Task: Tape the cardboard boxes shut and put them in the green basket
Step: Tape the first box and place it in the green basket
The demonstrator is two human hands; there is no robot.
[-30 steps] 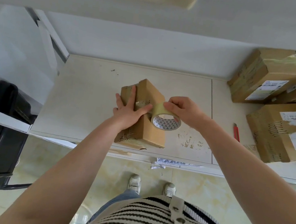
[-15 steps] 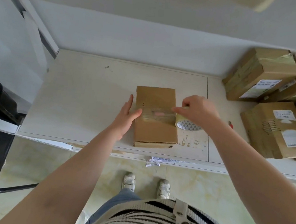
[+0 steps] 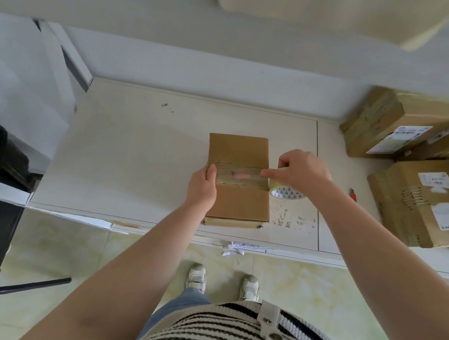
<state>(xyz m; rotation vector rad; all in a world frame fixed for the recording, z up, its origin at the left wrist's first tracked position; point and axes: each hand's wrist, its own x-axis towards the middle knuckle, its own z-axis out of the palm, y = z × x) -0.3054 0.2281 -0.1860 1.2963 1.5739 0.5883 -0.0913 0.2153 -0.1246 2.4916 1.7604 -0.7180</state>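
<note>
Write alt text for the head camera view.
A person's left hand steadies a flat brown cardboard box on a white table while the right hand holds a roll of clear packing tape, a strip stretched across the box. More cardboard boxes sit at right.

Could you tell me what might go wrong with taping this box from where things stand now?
The tape roll in the right hand is still joined to the strip across the cardboard box; pulling could lift the strip, since the left hand holds only the box's left edge. The red cutter lies out of hand, so the tape may tear raggedly.
</note>
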